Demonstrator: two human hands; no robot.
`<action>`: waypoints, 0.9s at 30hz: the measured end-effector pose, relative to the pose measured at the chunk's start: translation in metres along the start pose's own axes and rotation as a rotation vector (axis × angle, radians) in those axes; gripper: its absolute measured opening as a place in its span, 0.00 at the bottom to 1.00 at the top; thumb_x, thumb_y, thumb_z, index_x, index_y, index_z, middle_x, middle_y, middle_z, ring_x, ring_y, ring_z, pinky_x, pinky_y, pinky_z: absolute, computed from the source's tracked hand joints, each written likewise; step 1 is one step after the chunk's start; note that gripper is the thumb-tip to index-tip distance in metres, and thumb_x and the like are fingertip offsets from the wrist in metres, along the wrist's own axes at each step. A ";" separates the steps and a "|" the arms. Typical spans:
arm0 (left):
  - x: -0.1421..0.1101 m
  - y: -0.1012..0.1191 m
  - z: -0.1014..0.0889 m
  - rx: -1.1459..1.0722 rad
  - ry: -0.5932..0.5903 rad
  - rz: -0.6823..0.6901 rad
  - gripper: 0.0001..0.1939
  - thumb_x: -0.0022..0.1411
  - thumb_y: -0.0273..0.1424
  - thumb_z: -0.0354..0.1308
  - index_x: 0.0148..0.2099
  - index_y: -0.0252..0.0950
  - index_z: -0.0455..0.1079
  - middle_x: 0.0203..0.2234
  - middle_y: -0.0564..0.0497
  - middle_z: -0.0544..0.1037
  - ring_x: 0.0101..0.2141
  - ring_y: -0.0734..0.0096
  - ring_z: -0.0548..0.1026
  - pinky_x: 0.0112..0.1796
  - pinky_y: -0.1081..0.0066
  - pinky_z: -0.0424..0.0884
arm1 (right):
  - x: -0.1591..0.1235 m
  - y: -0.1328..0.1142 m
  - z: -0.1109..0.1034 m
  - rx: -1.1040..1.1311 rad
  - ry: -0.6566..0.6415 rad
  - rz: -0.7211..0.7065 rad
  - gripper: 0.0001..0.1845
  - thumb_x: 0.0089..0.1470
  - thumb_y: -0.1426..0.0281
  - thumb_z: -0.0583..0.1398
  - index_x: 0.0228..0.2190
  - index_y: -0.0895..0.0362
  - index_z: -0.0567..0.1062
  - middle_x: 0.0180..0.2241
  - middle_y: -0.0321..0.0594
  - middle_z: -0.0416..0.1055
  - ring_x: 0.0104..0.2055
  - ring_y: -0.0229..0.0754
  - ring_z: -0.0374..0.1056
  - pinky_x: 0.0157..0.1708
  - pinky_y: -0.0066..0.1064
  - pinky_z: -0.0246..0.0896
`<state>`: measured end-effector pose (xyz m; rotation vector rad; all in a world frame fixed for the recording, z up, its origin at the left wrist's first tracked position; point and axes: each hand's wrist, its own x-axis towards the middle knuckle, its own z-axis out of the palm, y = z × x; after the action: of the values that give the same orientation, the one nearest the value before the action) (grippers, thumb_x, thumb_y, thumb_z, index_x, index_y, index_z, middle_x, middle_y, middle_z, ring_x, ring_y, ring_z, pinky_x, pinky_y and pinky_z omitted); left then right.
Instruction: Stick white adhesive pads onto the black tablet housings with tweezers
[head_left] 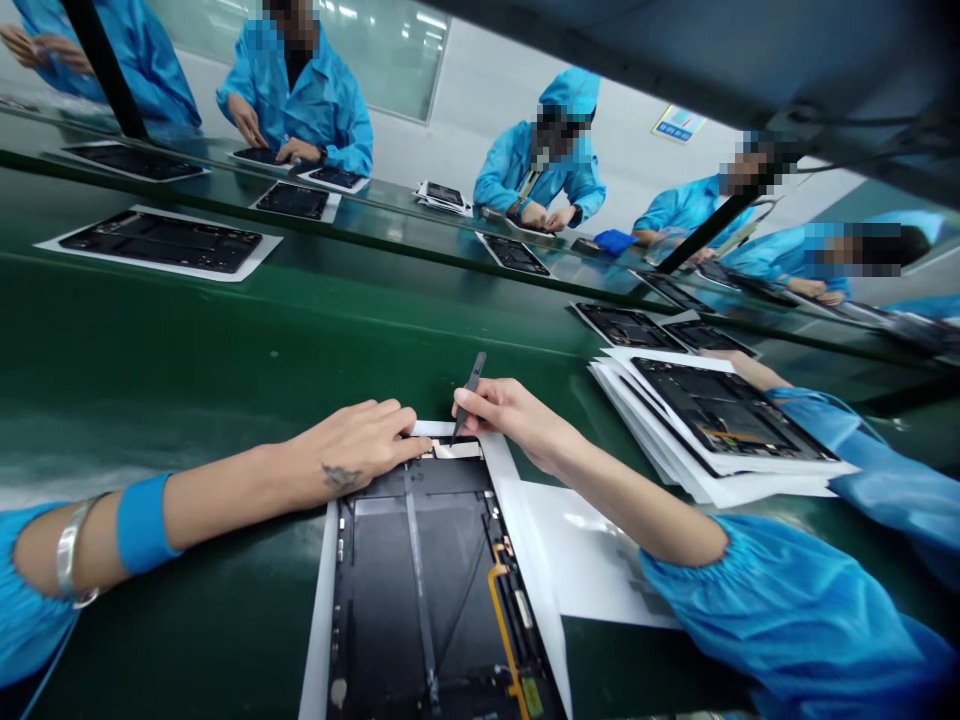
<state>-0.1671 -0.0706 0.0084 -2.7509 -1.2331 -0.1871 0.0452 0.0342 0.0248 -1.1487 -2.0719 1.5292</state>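
Observation:
An open tablet housing [386,570], black inside with an orange flex cable [496,610] along its right side, lies on white paper [319,610] in front of me. My left hand [367,440] rests at its far edge, fingers curled and one digit pressing the edge beside a pale strip [457,451]. Between the thumb and fingers of my right hand [499,408] are dark tweezers [474,376], held steeply with their tip down at that strip. Whether the tip grips anything is too small to tell.
To the right stands a stack of papers and tablet housings [720,410], with another person's sleeve [862,450] beside it. More housings lie on the green bench [300,345], including one at far left [161,240]. Co-workers in blue sit across, behind slanted dark posts [105,70].

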 end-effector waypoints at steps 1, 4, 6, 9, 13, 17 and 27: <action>0.000 0.000 0.000 -0.013 -0.009 -0.009 0.18 0.70 0.20 0.46 0.56 0.38 0.68 0.39 0.48 0.71 0.34 0.68 0.66 0.32 0.70 0.61 | 0.000 0.001 0.000 -0.023 0.005 -0.022 0.24 0.51 0.49 0.62 0.25 0.58 0.70 0.19 0.34 0.66 0.23 0.36 0.62 0.27 0.29 0.56; 0.000 0.000 -0.001 -0.030 -0.032 -0.019 0.19 0.69 0.20 0.46 0.58 0.38 0.66 0.39 0.48 0.71 0.34 0.68 0.66 0.32 0.70 0.60 | -0.001 0.005 0.001 -0.161 0.052 -0.121 0.21 0.54 0.51 0.60 0.25 0.57 0.70 0.21 0.36 0.68 0.25 0.39 0.65 0.28 0.30 0.58; 0.000 0.000 -0.001 -0.023 -0.032 -0.013 0.20 0.69 0.20 0.45 0.58 0.38 0.66 0.39 0.48 0.70 0.34 0.67 0.66 0.33 0.70 0.60 | -0.007 0.009 0.001 -0.255 0.146 -0.181 0.21 0.56 0.53 0.58 0.24 0.57 0.70 0.22 0.37 0.70 0.26 0.41 0.67 0.28 0.31 0.59; -0.001 0.000 -0.001 -0.019 -0.018 0.000 0.21 0.68 0.19 0.45 0.58 0.37 0.66 0.40 0.47 0.71 0.34 0.67 0.67 0.33 0.69 0.61 | -0.021 0.014 0.003 -0.273 0.334 -0.287 0.20 0.59 0.54 0.56 0.26 0.57 0.73 0.25 0.39 0.73 0.28 0.43 0.70 0.29 0.31 0.61; -0.001 -0.001 -0.002 -0.018 -0.018 0.001 0.19 0.67 0.19 0.47 0.57 0.37 0.68 0.40 0.48 0.73 0.34 0.67 0.68 0.33 0.69 0.63 | -0.038 0.018 0.013 -0.257 0.324 -0.456 0.19 0.61 0.55 0.57 0.32 0.56 0.78 0.33 0.43 0.77 0.35 0.45 0.73 0.34 0.33 0.66; -0.001 -0.001 -0.005 -0.008 -0.023 -0.002 0.18 0.66 0.18 0.48 0.54 0.36 0.69 0.39 0.49 0.74 0.34 0.68 0.68 0.32 0.70 0.63 | -0.041 0.019 0.023 -0.291 0.266 -0.520 0.19 0.62 0.54 0.57 0.33 0.54 0.80 0.35 0.45 0.78 0.39 0.47 0.73 0.41 0.37 0.68; 0.000 -0.003 0.003 0.016 0.008 0.006 0.17 0.66 0.18 0.47 0.51 0.37 0.70 0.38 0.49 0.73 0.34 0.68 0.68 0.33 0.70 0.64 | -0.042 0.024 0.029 -0.330 0.236 -0.727 0.11 0.64 0.64 0.57 0.37 0.54 0.78 0.33 0.42 0.77 0.37 0.44 0.71 0.39 0.37 0.66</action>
<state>-0.1690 -0.0685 0.0056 -2.7374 -1.2186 -0.1874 0.0620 -0.0133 0.0006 -0.5137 -2.2557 0.6999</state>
